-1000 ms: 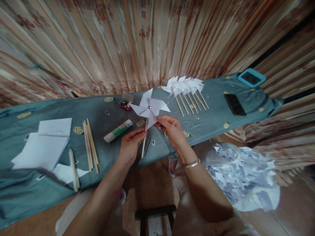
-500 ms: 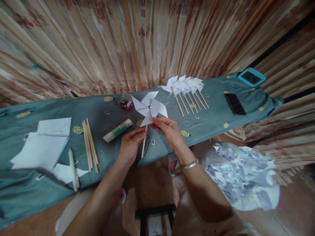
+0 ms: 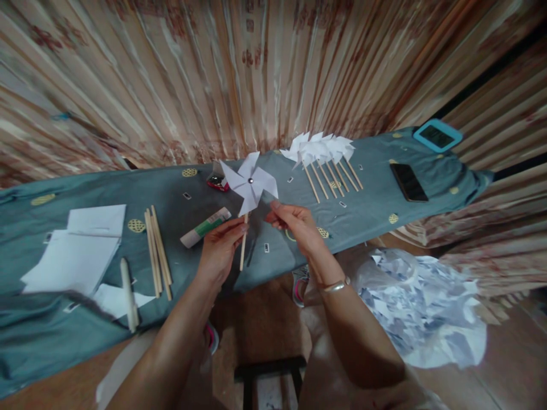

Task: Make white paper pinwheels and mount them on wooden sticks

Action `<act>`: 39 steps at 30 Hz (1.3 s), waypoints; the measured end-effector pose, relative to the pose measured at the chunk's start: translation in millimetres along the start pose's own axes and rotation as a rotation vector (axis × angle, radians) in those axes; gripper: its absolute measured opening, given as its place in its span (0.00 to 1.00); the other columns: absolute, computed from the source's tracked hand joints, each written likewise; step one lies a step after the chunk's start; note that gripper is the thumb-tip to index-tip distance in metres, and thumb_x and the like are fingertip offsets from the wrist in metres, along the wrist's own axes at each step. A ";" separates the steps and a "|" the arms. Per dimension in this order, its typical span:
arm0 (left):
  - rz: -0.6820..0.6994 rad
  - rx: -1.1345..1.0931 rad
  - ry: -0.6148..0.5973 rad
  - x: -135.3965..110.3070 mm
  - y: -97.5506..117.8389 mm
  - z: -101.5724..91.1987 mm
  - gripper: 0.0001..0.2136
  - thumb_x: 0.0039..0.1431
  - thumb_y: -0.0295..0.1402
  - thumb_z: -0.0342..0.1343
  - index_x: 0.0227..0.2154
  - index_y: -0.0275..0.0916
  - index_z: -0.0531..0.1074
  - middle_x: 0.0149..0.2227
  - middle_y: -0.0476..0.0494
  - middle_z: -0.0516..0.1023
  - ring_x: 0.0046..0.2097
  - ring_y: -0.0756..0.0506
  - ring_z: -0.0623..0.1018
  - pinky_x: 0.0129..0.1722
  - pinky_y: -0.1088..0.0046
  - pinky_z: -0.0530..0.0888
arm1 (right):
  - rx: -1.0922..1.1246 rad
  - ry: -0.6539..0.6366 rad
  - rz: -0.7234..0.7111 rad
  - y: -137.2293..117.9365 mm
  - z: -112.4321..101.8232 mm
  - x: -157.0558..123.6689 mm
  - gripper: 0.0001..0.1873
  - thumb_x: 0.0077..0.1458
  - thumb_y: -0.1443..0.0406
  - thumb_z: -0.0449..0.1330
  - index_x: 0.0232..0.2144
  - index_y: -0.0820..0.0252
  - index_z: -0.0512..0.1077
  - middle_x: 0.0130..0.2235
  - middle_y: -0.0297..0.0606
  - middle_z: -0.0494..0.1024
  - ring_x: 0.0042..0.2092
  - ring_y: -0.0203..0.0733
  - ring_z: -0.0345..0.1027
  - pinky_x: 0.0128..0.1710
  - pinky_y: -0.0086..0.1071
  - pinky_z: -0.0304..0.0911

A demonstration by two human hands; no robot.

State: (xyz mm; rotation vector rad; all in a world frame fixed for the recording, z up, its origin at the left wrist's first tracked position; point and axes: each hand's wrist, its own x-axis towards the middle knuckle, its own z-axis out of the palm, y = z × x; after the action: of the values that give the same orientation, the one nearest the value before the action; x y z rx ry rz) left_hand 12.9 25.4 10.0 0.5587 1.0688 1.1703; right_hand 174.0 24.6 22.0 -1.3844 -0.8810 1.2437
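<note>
Currently, left hand [image 3: 221,250]: one pinwheel [image 3: 249,183]; table [image 3: 371,176]: six pinwheels [image 3: 320,150].

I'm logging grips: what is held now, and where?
The left hand holds the white paper pinwheel by its thin wooden stick, just below the blades. Whether the right hand holds anything cannot be told.

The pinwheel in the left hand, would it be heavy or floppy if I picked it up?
The pinwheel is probably light: its blades look like paper. Those thin blades might crease easily. The stick seems stiff, as it looks straight in the left hand.
</note>
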 end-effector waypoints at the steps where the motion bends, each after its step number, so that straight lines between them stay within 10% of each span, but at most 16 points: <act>1: 0.000 0.000 0.000 0.2 1.1 -0.5 0.15 0.26 0.32 0.76 0.23 0.38 0.81 0.26 0.49 0.81 0.28 0.54 0.76 0.32 0.79 0.72 | -0.009 0.027 -0.012 -1.2 -3.3 0.8 0.29 0.37 0.39 0.68 0.17 0.59 0.77 0.23 0.36 0.79 0.24 0.32 0.64 0.27 0.29 0.58; 9: -0.074 0.019 0.013 -5.6 -3.6 3.4 0.18 0.21 0.33 0.77 0.22 0.38 0.81 0.25 0.48 0.81 0.28 0.52 0.76 0.32 0.78 0.72 | 0.053 0.321 -0.296 -5.9 -26.6 13.4 0.21 0.38 0.46 0.71 0.20 0.56 0.77 0.25 0.32 0.78 0.29 0.34 0.66 0.33 0.30 0.63; 39: -0.119 0.098 -0.029 -11.3 -10.0 6.6 0.21 0.20 0.37 0.78 0.23 0.37 0.81 0.24 0.47 0.80 0.27 0.51 0.74 0.30 0.75 0.71 | 0.252 0.121 -0.119 -8.6 -14.4 10.1 0.21 0.34 0.50 0.73 0.16 0.57 0.72 0.18 0.26 0.67 0.23 0.28 0.55 0.25 0.27 0.52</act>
State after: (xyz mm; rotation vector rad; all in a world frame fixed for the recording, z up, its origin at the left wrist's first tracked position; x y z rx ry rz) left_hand 23.3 12.6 8.9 0.5784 1.1238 1.0073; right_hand 191.0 32.9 27.2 -1.1761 -0.6878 1.1260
